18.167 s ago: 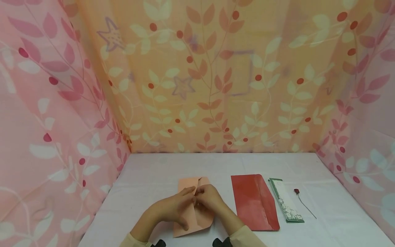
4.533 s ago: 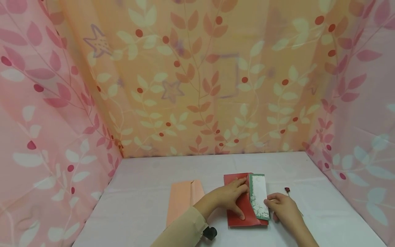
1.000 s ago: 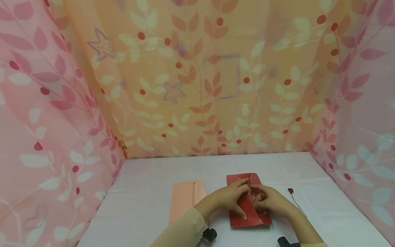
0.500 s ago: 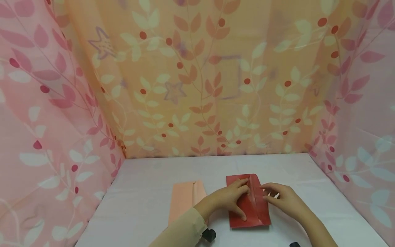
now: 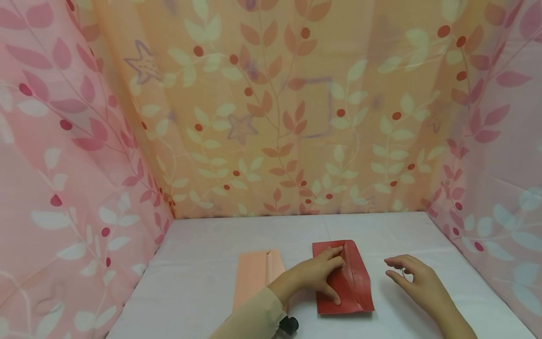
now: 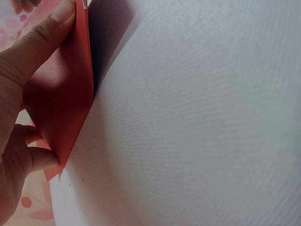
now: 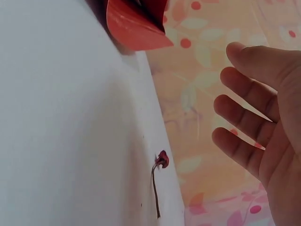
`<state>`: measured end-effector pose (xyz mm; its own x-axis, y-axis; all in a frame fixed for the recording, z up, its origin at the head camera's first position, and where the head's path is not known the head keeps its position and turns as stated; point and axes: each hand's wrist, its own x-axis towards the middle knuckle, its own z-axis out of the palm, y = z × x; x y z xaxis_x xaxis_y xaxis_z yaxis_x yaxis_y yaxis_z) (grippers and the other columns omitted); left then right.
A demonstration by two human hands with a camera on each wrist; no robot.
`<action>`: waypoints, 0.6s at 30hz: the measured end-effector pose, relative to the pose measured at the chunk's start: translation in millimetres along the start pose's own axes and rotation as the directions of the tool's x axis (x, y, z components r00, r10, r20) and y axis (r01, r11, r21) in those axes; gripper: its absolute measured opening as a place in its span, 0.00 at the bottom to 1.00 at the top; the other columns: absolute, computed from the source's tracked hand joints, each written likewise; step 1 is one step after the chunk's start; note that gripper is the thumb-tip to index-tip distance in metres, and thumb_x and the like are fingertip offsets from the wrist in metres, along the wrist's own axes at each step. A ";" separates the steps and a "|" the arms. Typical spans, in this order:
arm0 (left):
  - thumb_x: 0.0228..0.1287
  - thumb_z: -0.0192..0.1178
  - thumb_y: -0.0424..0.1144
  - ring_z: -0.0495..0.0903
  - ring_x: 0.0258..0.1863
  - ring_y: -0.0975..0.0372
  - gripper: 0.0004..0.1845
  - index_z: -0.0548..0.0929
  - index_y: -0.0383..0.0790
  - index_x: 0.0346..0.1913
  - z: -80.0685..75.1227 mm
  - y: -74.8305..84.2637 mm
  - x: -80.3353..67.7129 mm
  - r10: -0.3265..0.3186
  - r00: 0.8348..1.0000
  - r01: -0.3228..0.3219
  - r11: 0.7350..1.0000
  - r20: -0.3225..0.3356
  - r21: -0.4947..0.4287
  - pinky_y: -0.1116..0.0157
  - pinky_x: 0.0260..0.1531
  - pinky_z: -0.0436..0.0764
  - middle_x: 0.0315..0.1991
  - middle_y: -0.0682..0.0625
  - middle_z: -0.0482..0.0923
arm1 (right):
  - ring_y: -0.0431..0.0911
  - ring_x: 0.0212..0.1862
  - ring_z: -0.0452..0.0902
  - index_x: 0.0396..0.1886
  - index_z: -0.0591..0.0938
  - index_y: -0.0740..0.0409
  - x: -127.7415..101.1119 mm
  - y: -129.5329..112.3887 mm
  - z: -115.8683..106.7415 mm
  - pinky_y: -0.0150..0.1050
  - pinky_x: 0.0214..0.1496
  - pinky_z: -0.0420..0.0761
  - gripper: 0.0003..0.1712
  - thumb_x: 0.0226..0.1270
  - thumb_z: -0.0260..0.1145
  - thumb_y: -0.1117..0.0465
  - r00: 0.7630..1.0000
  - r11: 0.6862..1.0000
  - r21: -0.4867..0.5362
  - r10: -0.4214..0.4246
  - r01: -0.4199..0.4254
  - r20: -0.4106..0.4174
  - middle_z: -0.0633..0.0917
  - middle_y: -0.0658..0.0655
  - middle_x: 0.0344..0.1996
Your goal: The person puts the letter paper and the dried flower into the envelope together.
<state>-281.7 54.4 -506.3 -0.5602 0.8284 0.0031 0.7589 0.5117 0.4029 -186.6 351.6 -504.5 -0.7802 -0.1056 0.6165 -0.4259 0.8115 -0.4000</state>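
Note:
A red envelope (image 5: pixel 360 282) lies on the white table (image 5: pixel 203 282), right of centre, its flap slightly raised. My left hand (image 5: pixel 326 275) rests flat on the envelope's left half, fingers straight; the left wrist view shows the thumb and fingers of that left hand (image 6: pixel 28 61) pressing the red envelope (image 6: pixel 61 94). My right hand (image 5: pixel 406 275) hovers open just right of the envelope, holding nothing. In the right wrist view the right hand (image 7: pixel 254 117) has spread fingers above a small dark-red rose on a thin stem (image 7: pixel 161 160). The red envelope's flap (image 7: pixel 134 26) shows there too.
A peach envelope (image 5: pixel 254 275) lies left of the red one, beside my left forearm. Leaf-patterned fabric walls (image 5: pixel 84 188) close in the table at the left, back and right. A black wrist camera mount (image 5: pixel 289 325) sits at my left sleeve.
My right hand has lifted off the red envelope and moved right, over the rose. The left hand stays pressed on the envelope. The green-and-white card seen earlier is out of sight.

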 end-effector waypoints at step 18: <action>0.42 0.79 0.65 0.51 0.81 0.60 0.39 0.70 0.64 0.56 4.1 -1.8 1.3 -0.016 1.000 0.016 1.000 -0.010 -0.013 0.63 0.65 0.75 0.83 0.57 0.46 | 0.52 0.49 0.78 0.45 0.88 0.50 -15.1 36.2 -17.7 0.45 0.53 0.73 0.23 0.46 0.84 0.59 1.000 0.978 -0.209 0.021 -0.020 0.001 0.87 0.51 0.42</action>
<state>-282.4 55.5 -510.8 -0.5758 0.8176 0.0057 0.7452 0.5219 0.4151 -182.1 392.8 -516.3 -0.7895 -0.0893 0.6072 -0.3050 0.9157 -0.2619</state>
